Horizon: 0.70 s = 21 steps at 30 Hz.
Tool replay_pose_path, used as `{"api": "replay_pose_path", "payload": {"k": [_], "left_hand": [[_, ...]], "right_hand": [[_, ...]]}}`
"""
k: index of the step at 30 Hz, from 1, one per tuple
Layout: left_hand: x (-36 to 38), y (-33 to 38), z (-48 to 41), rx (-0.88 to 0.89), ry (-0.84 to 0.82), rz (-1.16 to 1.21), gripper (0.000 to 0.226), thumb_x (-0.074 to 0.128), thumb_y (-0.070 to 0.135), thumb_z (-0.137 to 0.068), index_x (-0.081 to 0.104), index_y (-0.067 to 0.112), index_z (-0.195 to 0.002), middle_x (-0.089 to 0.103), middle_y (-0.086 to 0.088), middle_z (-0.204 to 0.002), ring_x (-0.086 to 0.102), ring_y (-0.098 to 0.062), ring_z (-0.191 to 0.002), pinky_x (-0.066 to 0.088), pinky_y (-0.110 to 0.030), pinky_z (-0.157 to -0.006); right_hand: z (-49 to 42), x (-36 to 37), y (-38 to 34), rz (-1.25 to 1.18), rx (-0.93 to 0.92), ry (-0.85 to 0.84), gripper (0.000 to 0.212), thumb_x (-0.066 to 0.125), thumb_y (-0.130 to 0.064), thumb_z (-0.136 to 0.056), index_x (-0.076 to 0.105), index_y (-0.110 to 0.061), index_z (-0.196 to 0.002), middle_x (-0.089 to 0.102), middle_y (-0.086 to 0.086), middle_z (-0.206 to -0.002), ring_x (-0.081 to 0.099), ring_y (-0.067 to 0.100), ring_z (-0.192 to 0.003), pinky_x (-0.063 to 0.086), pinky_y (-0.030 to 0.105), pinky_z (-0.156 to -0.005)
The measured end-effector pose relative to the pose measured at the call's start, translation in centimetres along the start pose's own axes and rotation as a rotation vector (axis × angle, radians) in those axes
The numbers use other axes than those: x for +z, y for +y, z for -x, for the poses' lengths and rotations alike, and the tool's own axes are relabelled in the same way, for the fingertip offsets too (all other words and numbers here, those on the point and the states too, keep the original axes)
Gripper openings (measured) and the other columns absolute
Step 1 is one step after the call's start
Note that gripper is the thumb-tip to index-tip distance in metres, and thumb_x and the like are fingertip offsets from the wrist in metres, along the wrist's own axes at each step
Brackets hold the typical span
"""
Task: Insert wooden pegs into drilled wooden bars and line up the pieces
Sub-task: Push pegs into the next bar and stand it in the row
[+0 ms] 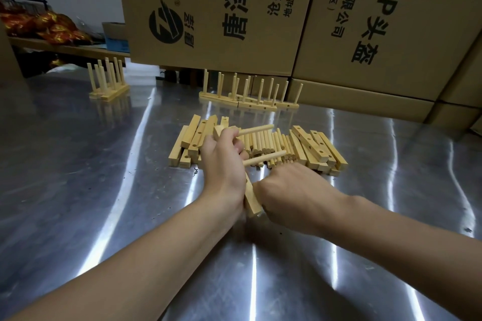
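Bright overhead light streaks white glare across the steel tabletop left, right and short of the grip. The right hand is slightly motion-blurred. Beyond the grip, cardboard boxes lean with wide-angle distortion.

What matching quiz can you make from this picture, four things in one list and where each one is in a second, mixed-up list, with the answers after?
Things:
1 bar with two pegs
2 loose pegs
3 cardboard boxes
4 small finished group

Places:
A standing alone at the table's far left
B gripped in the left hand
C stacked behind the table
D lying between two heaps of drilled bars

Pairs: 1-B, 2-D, 3-C, 4-A
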<state>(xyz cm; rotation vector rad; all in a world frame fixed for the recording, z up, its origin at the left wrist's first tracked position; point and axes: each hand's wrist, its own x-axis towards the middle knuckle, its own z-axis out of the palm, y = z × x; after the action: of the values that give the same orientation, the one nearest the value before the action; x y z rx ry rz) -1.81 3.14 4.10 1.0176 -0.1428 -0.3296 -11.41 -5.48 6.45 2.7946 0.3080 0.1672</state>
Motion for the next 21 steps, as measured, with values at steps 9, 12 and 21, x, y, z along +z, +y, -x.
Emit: {"api": "replay_pose_path", "payload": {"k": [9,12,21], "left_hand": [[-0.2,0.7,-0.7,0.035,-0.091,-0.018,0.013,0.052,0.025,-0.105,0.054,0.015,-0.099,0.041,0.006,-0.066,0.038,-0.009,-0.057,0.036,-0.024,-0.051],[-0.5,1.3,-1.1,-0.093,-0.059,0.041,0.018,0.053,0.030,-0.104,0.057,0.016,-0.092,0.043,0.008,-0.057,0.040,-0.007,-0.044,0.035,-0.023,-0.042],[0.0,0.4,0.0,-0.346,0.011,0.128,0.035,0.054,0.027,-0.103,0.049,0.017,-0.070,0.042,0.007,-0.048,0.038,-0.012,-0.033,0.037,-0.019,-0.035]], "right_hand": [[1.8,-0.5,0.0,-0.019,0.028,0.174,0.008,0.066,-0.019,-0.095,0.058,-0.019,-0.094,0.056,-0.003,-0.078,0.051,0.019,-0.065,0.050,0.036,-0.063],[2.5,-0.2,-0.3,0.151,0.067,0.407,0.015,0.065,-0.022,-0.095,0.056,-0.014,-0.103,0.059,0.005,-0.089,0.052,0.026,-0.079,0.047,0.040,-0.076],[1.2,0.3,-0.6,0.200,0.111,0.554,0.025,0.055,-0.001,-0.089,0.056,-0.014,-0.067,0.054,0.004,-0.056,0.046,0.024,-0.049,0.027,0.031,-0.054]]}}
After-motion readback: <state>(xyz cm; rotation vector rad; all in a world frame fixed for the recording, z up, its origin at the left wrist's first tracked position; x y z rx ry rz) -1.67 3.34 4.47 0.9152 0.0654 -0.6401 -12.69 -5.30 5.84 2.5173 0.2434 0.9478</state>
